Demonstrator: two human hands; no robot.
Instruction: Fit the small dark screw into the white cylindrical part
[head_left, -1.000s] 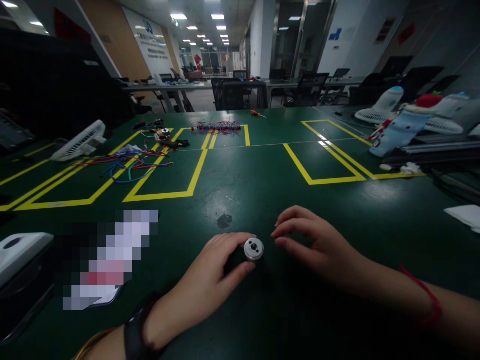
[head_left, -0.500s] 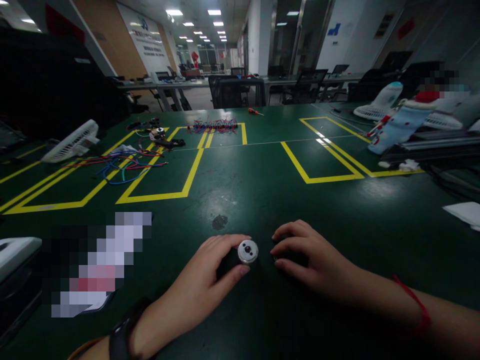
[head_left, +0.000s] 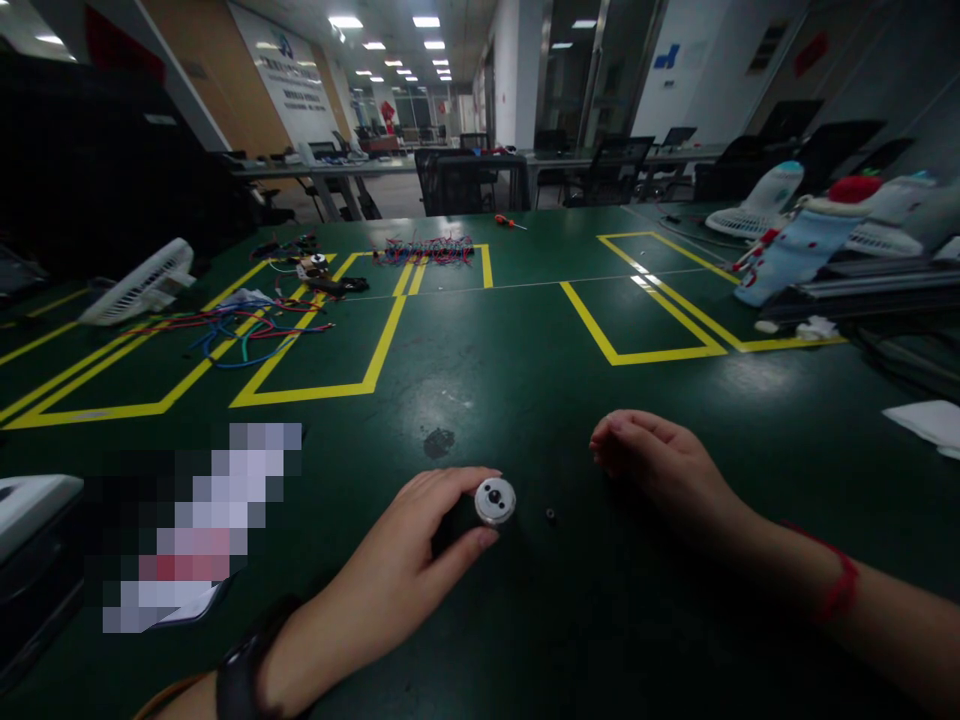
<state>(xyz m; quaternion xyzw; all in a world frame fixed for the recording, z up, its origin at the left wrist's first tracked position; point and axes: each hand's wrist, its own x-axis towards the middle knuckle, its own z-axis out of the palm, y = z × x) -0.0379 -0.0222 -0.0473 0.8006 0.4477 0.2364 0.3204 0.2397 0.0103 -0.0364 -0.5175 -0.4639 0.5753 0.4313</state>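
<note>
My left hand is closed round a short silver metal cylinder, thumb on the near side and fingers behind. The cylinder looks like a small motor, upright on the green table, with a dark centre and small dark holes in its round top face. A tiny dark round part lies on the table just right of it, apart from both hands. Farther right, my right hand has its fingers curled together with the thumb against them. Whatever is inside them, if anything, is hidden.
Yellow tape outlines mark the green table. Loose coloured wires and a white fan lie left. An orange screwdriver is at the far edge. A light-blue bottle-like object and dark bars are right.
My right hand has moved right and away from me, its fingers now curled in. The tiny dark part it was touching is now uncovered on the table. My left hand stays on the cylinder.
</note>
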